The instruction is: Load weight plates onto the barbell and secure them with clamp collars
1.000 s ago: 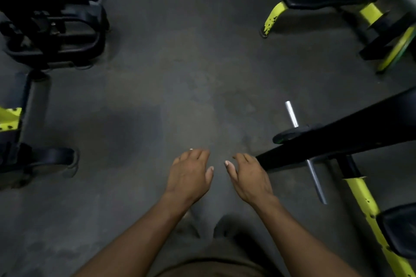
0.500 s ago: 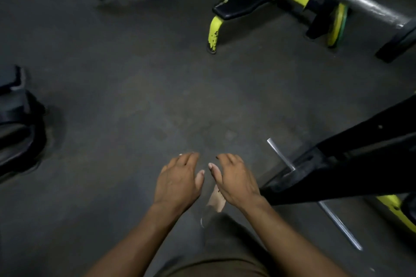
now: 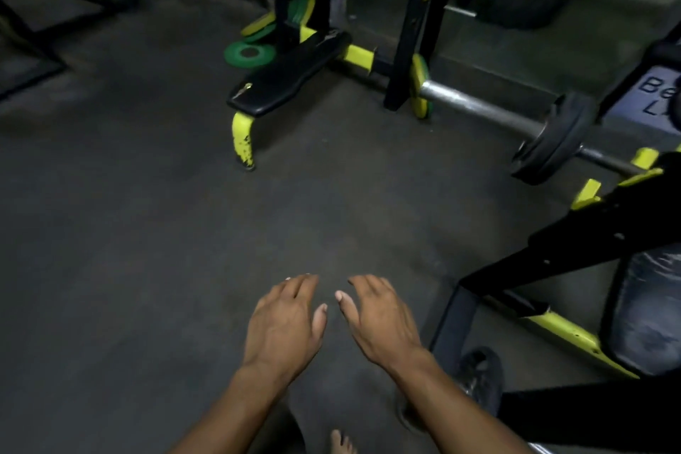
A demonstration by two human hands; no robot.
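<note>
My left hand and my right hand hover palm-down side by side over the dark floor, fingers apart, holding nothing. Far ahead to the right a steel barbell lies low across the frames, with a yellow-green plate on its far part and a black plate nearer me. A green plate lies flat on the floor beside the bench, and more yellow and green plates lean behind it. No clamp collar is visible.
A black bench with a chipped yellow leg stands ahead at centre. Black rack uprights rise behind it. A black and yellow machine frame with a pad crowds the right side. My bare foot shows at the bottom.
My view has swung up and to the right, bringing the bench, rack and loaded barbell closer. Both hands stay empty in front of me, now slightly farther apart.
</note>
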